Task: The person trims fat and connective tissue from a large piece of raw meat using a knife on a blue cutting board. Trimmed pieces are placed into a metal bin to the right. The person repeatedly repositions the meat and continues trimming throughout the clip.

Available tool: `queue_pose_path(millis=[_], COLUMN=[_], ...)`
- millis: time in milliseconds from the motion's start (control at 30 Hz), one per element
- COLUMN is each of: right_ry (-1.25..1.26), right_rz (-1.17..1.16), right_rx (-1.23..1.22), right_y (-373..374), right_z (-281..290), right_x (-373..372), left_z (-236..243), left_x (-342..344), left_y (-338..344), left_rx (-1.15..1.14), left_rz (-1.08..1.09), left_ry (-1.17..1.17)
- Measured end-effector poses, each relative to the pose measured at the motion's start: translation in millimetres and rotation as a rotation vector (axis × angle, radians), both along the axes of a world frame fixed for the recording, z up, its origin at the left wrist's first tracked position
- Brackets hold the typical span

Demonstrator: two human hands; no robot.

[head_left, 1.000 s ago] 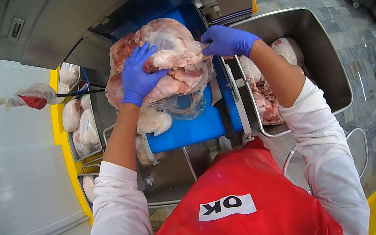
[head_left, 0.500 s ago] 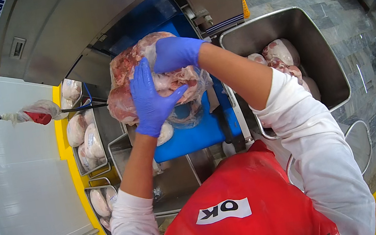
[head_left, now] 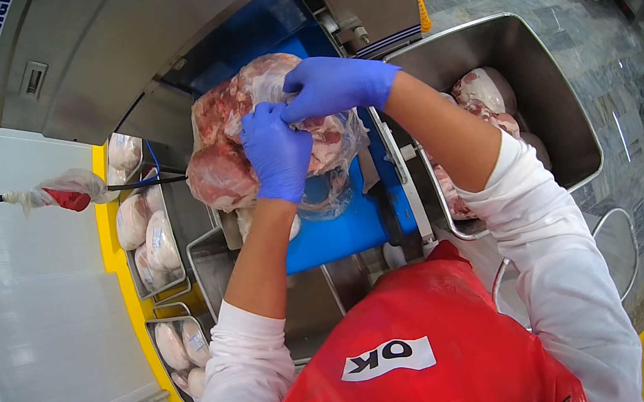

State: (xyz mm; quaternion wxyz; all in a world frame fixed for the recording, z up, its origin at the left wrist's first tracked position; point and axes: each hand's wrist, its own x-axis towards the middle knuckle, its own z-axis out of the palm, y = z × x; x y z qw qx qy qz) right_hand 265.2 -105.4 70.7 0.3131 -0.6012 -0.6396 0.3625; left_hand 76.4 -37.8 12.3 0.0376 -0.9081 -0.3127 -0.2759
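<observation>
Large pieces of raw pink and red meat (head_left: 220, 175) lie in a loose clear plastic bag (head_left: 330, 199) on a blue belt (head_left: 329, 244). Over the middle of the meat, my left hand (head_left: 277, 153) in a blue glove has its fingers drawn together at the bag. My right hand (head_left: 341, 83), gloved alike, comes from the right with bent fingers pinching the film beside the left fingertips. The fingertips of both hands meet and partly hide each other. Right of the bag lies what looks like a knife with a dark handle (head_left: 389, 217).
A steel machine housing (head_left: 102, 59) stands beyond the belt. At right, a deep steel tub (head_left: 572, 116) holds several meat pieces. Steel trays of bagged meat (head_left: 160, 243) line the left, below a hose with a plastic-wrapped red end (head_left: 70, 196).
My left hand has moved right, and its spread fingers have closed at the film. My right hand has shifted slightly right, and the two hands now meet over the bag.
</observation>
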Motion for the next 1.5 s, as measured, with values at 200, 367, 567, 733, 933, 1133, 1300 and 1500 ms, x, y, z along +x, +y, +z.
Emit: queue_pose_path(millis=[200,367,567,733,933,1133,1300,1500], right_ry=[0.693,0.562,0.674,0.472,0.121,0.093,0.156,0.116], right_rz=[-0.179,-0.239,-0.177,-0.514,-0.636,-0.693,-0.692,-0.709], right_rx=[0.098,0.115,0.295,0.212,0.412,0.447,0.492,0.575], right_y=[-39.9,-28.9,-14.2,-21.6,-18.6,-13.3,-17.1,-15.2], right_z=[-52.3,-43.1,-42.0,-103.7,-143.6,-139.9,-147.0,-157.1], right_x=[4.0,1.7,11.8,-16.8,-49.5,-54.5,-57.1,-57.3], left_z=[-1.4,2.9,6.3,7.8,12.0,21.7,27.1,34.0], left_x=[2.4,7.9,14.0,16.3,18.3,22.6,27.8,32.7], left_y=[12.7,36.6,44.0,49.7,54.7,61.3,70.1,76.8], left_rx=[0.267,0.274,0.113,0.134,0.122,0.089,-0.044,-0.153], left_rz=[-0.062,-0.114,-0.038,-0.021,-0.026,-0.014,0.032,0.108], left_ry=[0.105,0.118,0.01,0.011,0.003,0.016,0.017,0.046])
